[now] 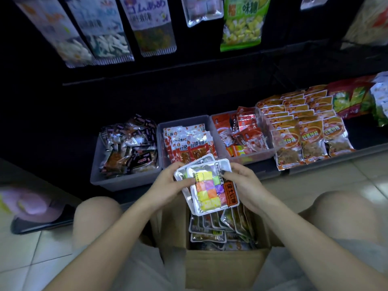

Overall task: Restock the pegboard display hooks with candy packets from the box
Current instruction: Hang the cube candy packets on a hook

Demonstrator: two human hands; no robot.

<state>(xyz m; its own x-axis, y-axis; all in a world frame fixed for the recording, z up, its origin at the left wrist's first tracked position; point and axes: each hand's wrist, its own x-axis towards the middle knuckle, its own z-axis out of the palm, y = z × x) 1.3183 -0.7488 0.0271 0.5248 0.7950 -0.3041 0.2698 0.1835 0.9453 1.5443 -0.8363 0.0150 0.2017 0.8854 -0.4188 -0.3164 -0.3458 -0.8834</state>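
Note:
A small stack of clear candy packets (207,187) with pastel square sweets and an orange label sits between both hands, just above the open cardboard box (222,265). My left hand (172,181) grips the stack's left edge, thumb on top. My right hand (241,181) pinches its upper right side. More packets (220,229) lie inside the box between my knees. Above, candy packets (151,24) and a green bag (243,22) hang in front of the dark pegboard.
Three grey bins (126,181) of snack packets stand on the low shelf ahead, with rows of orange packets (302,127) to their right. A dark tray (42,221) with a blurred purple object lies on the tiled floor at left.

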